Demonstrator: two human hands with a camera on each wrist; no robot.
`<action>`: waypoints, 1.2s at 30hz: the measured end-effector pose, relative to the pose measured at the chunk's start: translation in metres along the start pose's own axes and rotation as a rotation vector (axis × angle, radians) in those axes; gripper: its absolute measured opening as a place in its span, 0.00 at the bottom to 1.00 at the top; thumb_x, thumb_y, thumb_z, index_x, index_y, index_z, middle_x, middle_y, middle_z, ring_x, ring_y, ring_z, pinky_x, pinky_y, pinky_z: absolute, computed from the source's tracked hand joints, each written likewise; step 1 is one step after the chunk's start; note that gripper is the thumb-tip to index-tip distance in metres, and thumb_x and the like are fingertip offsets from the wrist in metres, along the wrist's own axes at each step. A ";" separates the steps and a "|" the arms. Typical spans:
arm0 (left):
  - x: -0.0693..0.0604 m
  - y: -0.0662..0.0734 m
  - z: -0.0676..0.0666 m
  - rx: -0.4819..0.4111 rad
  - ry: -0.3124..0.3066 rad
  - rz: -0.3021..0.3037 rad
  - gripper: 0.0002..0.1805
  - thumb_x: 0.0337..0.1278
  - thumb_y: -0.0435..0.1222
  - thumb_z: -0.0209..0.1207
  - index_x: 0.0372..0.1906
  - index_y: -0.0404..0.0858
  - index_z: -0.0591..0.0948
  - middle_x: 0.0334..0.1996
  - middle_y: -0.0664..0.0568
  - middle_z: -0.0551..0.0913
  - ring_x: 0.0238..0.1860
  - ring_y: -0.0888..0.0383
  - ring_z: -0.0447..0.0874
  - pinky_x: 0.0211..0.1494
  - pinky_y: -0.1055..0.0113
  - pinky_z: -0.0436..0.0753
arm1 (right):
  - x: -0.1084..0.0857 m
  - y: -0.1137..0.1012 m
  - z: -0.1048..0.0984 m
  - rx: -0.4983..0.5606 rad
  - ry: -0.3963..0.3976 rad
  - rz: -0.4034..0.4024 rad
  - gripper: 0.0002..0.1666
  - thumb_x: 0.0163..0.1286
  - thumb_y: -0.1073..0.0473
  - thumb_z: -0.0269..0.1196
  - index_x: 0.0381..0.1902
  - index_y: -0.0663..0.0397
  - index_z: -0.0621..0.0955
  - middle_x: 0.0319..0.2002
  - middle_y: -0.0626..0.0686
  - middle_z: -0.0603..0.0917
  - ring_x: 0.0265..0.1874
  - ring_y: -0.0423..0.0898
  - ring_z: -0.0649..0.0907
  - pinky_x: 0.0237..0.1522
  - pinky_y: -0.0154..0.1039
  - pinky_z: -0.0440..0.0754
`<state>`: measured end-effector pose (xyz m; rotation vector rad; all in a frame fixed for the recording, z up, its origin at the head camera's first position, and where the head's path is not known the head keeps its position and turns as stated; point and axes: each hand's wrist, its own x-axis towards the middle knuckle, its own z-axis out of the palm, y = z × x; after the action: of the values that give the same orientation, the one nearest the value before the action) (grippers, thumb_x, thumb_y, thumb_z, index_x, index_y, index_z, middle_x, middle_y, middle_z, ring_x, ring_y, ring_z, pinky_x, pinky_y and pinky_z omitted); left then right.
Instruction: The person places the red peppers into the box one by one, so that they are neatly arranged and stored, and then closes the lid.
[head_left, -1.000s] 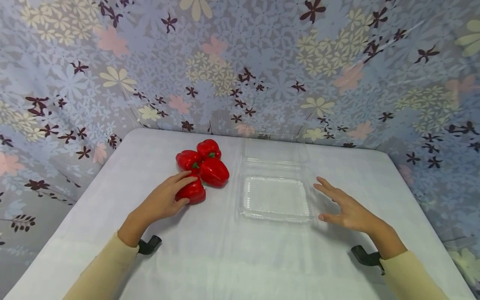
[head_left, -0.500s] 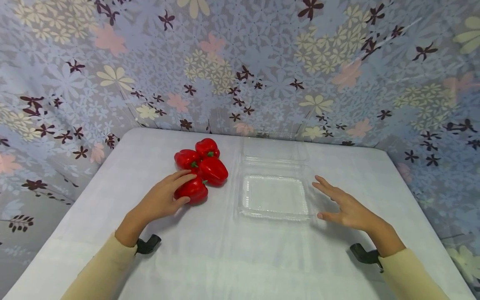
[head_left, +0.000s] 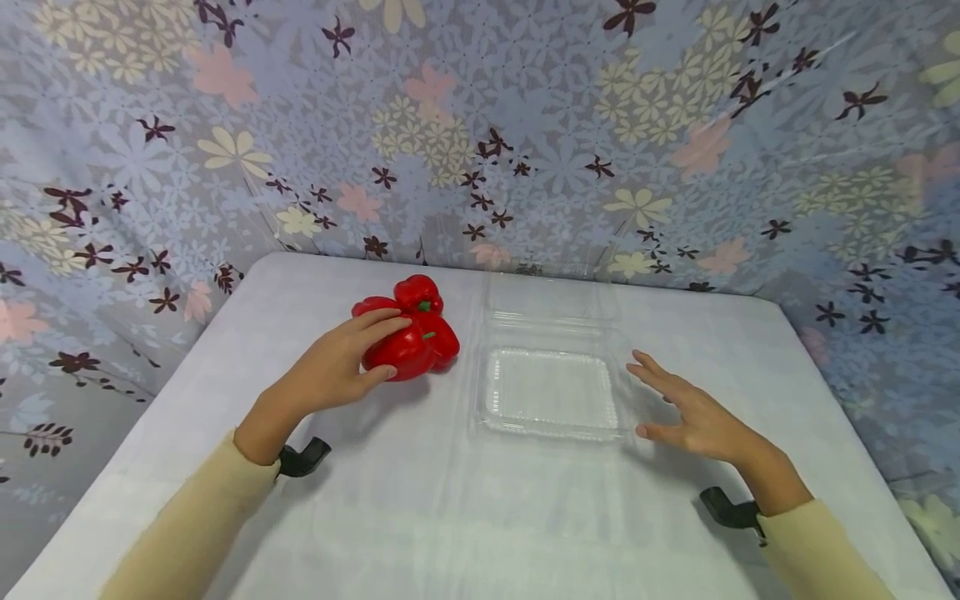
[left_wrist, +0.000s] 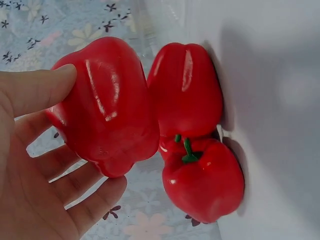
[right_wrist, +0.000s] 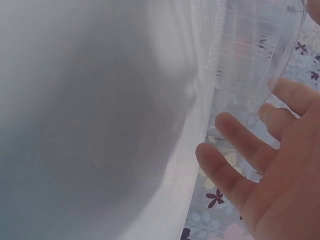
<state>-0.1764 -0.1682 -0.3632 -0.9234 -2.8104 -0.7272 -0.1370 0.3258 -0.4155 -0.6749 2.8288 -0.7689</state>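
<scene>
My left hand (head_left: 337,362) grips a red bell pepper (head_left: 405,350) with a green stem, raised off the table. In the left wrist view the thumb presses one side of this pepper (left_wrist: 107,100) and the fingers lie behind it. Close by, other red bell peppers rest in a cluster, one at the back (head_left: 417,292) and one at the right (head_left: 447,340); the held one partly covers them. My right hand (head_left: 693,417) is beside the right side of a clear plastic clamshell container (head_left: 551,392), fingers spread and holding nothing. The right wrist view shows its fingers close to the container's wall (right_wrist: 240,50).
The container's clear lid (head_left: 551,298) stands folded back toward the floral curtain (head_left: 480,150). A white cloth (head_left: 487,517) covers the table. Each wrist wears a black camera mount, such as the left one (head_left: 303,458).
My left hand has closed on the nearest pepper and lifted it up and away from me, over the others. The right hand and the container have stayed in place.
</scene>
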 end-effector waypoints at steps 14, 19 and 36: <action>0.023 0.015 0.010 -0.044 0.003 0.062 0.35 0.55 0.38 0.68 0.70 0.48 0.71 0.71 0.47 0.70 0.70 0.45 0.70 0.60 0.46 0.83 | -0.002 -0.002 0.004 0.018 0.022 -0.007 0.51 0.64 0.51 0.68 0.79 0.46 0.57 0.80 0.61 0.52 0.71 0.72 0.65 0.61 0.77 0.65; 0.032 0.022 0.015 -0.045 -0.018 0.090 0.35 0.56 0.40 0.67 0.70 0.49 0.71 0.71 0.48 0.71 0.71 0.47 0.69 0.62 0.47 0.82 | -0.003 -0.002 0.005 0.005 0.027 -0.023 0.51 0.64 0.52 0.68 0.79 0.48 0.56 0.79 0.63 0.52 0.69 0.71 0.68 0.60 0.74 0.69; 0.065 0.043 0.029 -0.022 -0.097 0.084 0.34 0.61 0.43 0.64 0.73 0.53 0.68 0.72 0.51 0.69 0.70 0.48 0.70 0.64 0.48 0.80 | -0.002 -0.005 0.006 -0.015 0.003 0.021 0.50 0.65 0.50 0.67 0.79 0.46 0.55 0.80 0.61 0.50 0.68 0.69 0.71 0.55 0.74 0.73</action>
<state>-0.2024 -0.0900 -0.3561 -1.1019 -2.8313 -0.7228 -0.1321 0.3200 -0.4177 -0.6457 2.8424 -0.7470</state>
